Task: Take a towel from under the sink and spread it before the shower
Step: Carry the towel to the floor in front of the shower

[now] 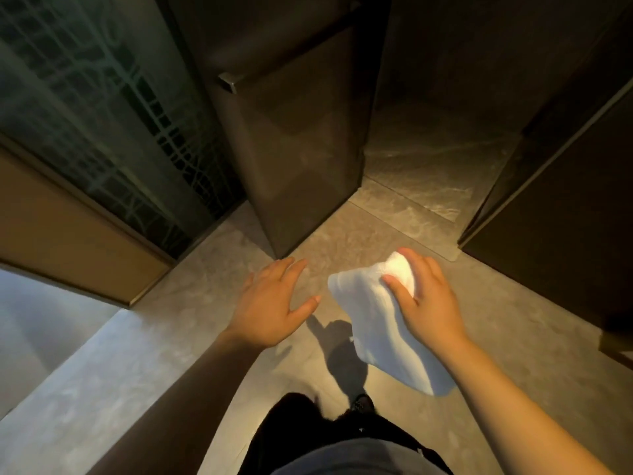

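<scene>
A folded white towel (380,323) hangs in the air above the floor, gripped at its upper end by my right hand (424,296), whose thumb and fingers curl around it. To the towel's left, my left hand (274,303) hovers empty with fingers spread and palm down. The shower entrance (428,159) lies straight ahead, with a marbled floor behind a low threshold. A dark glass shower door (294,132) stands open toward me.
A patterned frosted glass panel (102,114) and a tan cabinet side (68,228) run along the left. A pale counter edge (41,323) sits at the lower left. A dark wall panel (565,200) closes the right. My dark trousers and one shoe (361,402) show below.
</scene>
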Action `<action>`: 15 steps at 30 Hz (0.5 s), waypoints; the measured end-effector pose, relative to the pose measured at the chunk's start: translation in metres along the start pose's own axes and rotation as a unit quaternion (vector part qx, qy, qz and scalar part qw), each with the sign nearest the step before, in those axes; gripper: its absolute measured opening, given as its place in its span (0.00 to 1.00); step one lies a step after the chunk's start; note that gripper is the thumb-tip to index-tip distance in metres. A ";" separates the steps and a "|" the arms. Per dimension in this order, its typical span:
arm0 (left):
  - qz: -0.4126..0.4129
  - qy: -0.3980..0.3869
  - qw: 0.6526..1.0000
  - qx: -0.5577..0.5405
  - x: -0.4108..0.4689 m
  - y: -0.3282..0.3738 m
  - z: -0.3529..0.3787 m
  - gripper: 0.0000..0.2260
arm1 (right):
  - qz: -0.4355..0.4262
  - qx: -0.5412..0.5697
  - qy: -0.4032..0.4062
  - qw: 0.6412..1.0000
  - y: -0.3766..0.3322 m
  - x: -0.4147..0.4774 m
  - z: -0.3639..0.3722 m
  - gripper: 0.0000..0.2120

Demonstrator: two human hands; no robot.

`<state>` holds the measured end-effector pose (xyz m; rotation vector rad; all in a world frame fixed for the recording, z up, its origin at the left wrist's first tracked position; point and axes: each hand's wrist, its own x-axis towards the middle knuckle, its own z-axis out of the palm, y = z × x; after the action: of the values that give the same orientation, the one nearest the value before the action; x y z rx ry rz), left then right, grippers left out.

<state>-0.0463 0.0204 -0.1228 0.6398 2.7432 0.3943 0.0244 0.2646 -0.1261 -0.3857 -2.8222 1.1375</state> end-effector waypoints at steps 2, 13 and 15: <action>0.000 -0.003 1.000 0.003 0.011 -0.005 -0.006 0.35 | -0.004 -0.007 -0.005 1.000 -0.003 0.014 0.004 0.22; 0.086 -0.021 0.996 0.010 0.125 -0.055 -0.059 0.37 | 0.062 -0.013 0.064 0.996 -0.043 0.096 0.036 0.22; 0.110 -0.023 0.993 0.022 0.147 -0.067 -0.070 0.38 | 0.079 -0.010 0.078 0.994 -0.053 0.111 0.043 0.22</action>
<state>-0.2225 0.0169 -0.1130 0.9562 2.6525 0.3625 -0.1010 0.2273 -0.1235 -0.6802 -2.7083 1.0544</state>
